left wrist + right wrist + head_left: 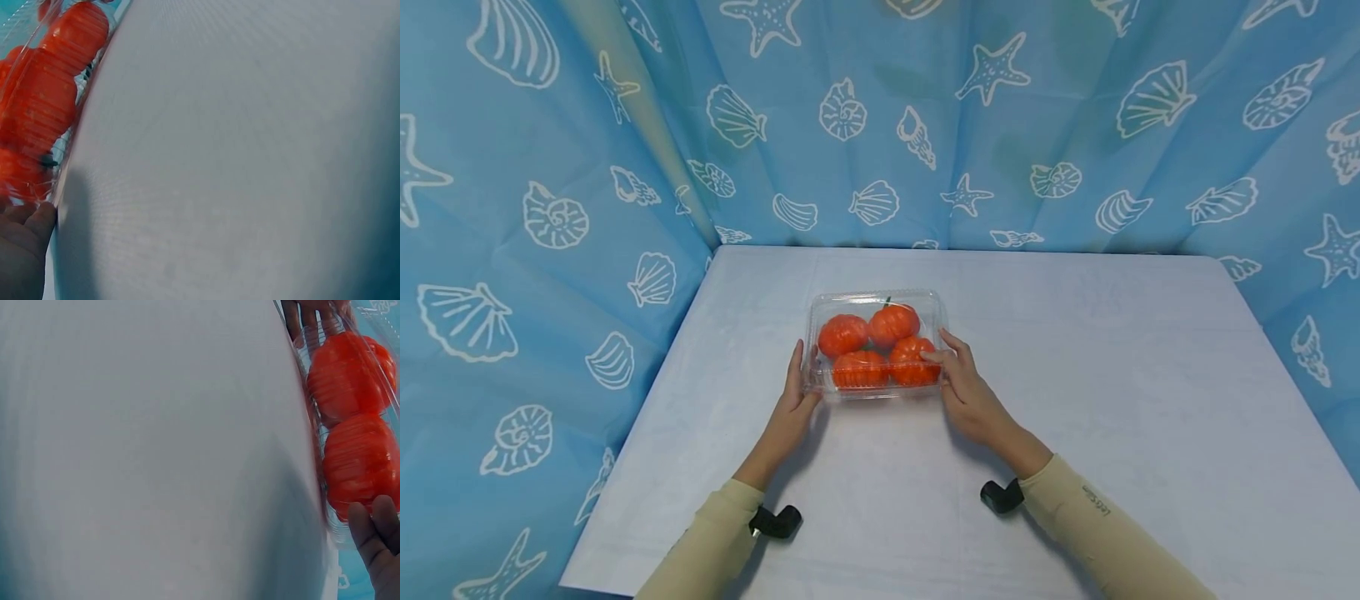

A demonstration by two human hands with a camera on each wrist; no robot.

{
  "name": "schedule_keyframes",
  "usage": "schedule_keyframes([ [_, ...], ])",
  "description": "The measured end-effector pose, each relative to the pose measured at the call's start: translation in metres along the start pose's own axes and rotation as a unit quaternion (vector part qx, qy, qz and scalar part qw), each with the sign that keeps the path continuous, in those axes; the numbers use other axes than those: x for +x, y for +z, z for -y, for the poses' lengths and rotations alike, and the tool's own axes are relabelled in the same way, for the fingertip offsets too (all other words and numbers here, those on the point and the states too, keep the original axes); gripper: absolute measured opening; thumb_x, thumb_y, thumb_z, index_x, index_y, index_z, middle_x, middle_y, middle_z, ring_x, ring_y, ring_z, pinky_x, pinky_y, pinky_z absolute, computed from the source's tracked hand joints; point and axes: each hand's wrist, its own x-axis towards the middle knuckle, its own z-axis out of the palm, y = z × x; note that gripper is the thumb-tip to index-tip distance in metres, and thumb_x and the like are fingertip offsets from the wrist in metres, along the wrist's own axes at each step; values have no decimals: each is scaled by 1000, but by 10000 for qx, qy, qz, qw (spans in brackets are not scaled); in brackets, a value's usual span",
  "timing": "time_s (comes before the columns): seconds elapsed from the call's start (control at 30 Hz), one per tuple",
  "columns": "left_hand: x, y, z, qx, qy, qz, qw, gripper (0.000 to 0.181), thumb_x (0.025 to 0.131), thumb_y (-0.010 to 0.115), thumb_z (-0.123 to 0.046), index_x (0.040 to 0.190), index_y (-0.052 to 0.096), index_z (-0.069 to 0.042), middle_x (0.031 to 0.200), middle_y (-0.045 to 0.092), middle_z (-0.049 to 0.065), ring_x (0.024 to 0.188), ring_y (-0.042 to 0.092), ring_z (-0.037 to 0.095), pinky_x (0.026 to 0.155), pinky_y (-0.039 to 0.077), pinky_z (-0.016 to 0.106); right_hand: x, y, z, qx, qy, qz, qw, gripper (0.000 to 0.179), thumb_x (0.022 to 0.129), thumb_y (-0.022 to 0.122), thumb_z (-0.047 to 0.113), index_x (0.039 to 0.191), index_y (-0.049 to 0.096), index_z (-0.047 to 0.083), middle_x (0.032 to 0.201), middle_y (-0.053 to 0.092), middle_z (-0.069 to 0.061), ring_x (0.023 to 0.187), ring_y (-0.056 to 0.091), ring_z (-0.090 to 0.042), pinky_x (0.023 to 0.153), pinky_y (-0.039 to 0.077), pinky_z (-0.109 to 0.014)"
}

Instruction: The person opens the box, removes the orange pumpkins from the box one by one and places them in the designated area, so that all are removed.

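A clear plastic clamshell box (880, 395) with several ribbed red tomatoes (894, 323) inside is at the table's centre-left. My left hand (792, 408) holds its left side, fingers along the wall and thumb near the front corner. On the opposite side my right hand (972, 396) grips the front right part, a digit over the clear plastic beside a tomato. The left wrist view shows fingertips (42, 215) at the box's end. In the right wrist view, fingertips (382, 509) touch the plastic by a tomato. Whether the base touches the table is unclear.
The box is over a white-covered table (1112, 375). A blue curtain (925, 125) with white shells and starfish hangs behind and along the sides. Dark wrist-worn devices (777, 522) sit at both sleeve cuffs.
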Motion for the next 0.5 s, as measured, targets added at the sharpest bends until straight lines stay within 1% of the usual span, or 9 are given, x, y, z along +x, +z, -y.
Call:
schedule_keyframes([
  [0.07, 3, 1, 8, 6, 14, -18, 10000, 74, 102, 40, 6, 162, -3, -1, 169, -5, 20, 156, -2, 36, 123, 5, 58, 0, -2, 0, -27, 70, 50, 10000, 41, 98, 40, 2, 137, 47, 14, 165, 16, -12, 143, 40, -42, 115, 34, -59],
  [0.13, 6, 1, 19, 39, 18, -47, 10000, 74, 103, 40, 4, 162, -4, -3, 170, -5, 17, 156, -1, 35, 124, 6, 57, 0, -3, 0, -54, 99, 85, 9999, 42, 98, 40, 2, 138, 46, 14, 166, 15, -12, 140, 43, -41, 113, 36, -59],
  [0.2, 9, 2, 31, 85, 39, -82, 9999, 75, 104, 41, 2, 163, -4, -7, 170, -5, 14, 156, 0, 32, 124, 6, 57, 0, -4, 1, -77, 116, 115, 9998, 43, 98, 41, 3, 139, 45, 15, 166, 14, -12, 134, 50, -40, 111, 40, -59],
  [0.23, 9, 2, 34, 99, 50, -89, 9999, 75, 104, 41, 1, 163, -4, -9, 171, -4, 13, 156, 0, 31, 124, 7, 56, 0, -5, 1, -96, 108, 127, 9998, 44, 97, 41, 3, 140, 45, 15, 167, 14, -12, 129, 53, -40, 109, 42, -59],
  [0.27, 10, 2, 35, 97, 71, -96, 9999, 76, 104, 41, 0, 164, -4, -10, 171, -3, 12, 157, 1, 30, 124, 7, 56, 0, -6, 1, -109, 101, 143, 9998, 45, 97, 41, 3, 141, 44, 16, 167, 13, -11, 124, 56, -39, 107, 45, -59],
  [0.37, 10, 3, 38, -6, 134, -81, 9999, 77, 104, 42, -1, 164, -5, -13, 171, 3, 11, 156, 5, 29, 124, 8, 55, -1, -10, -1, -150, 55, 198, 9997, 47, 98, 43, 5, 142, 44, 20, 168, 12, -8, 119, 59, -36, 104, 48, -58],
  [0.43, 10, 3, 38, -81, 147, -68, 9998, 77, 105, 42, -1, 164, -6, -14, 171, 7, 12, 156, 7, 29, 124, 9, 55, -1, -12, -2, -145, -16, 234, 9996, 49, 98, 45, 5, 144, 43, 21, 169, 12, -7, 110, 62, -33, 97, 53, -55],
  [0.5, 9, 3, 37, -72, 141, -72, 9998, 77, 105, 42, -1, 164, -6, -13, 170, 9, 13, 156, 7, 29, 124, 8, 55, -2, -15, -4, -174, -124, 251, 9995, 52, 98, 48, 6, 147, 41, 23, 169, 12, -7, 102, 62, -28, 91, 55, -50],
])
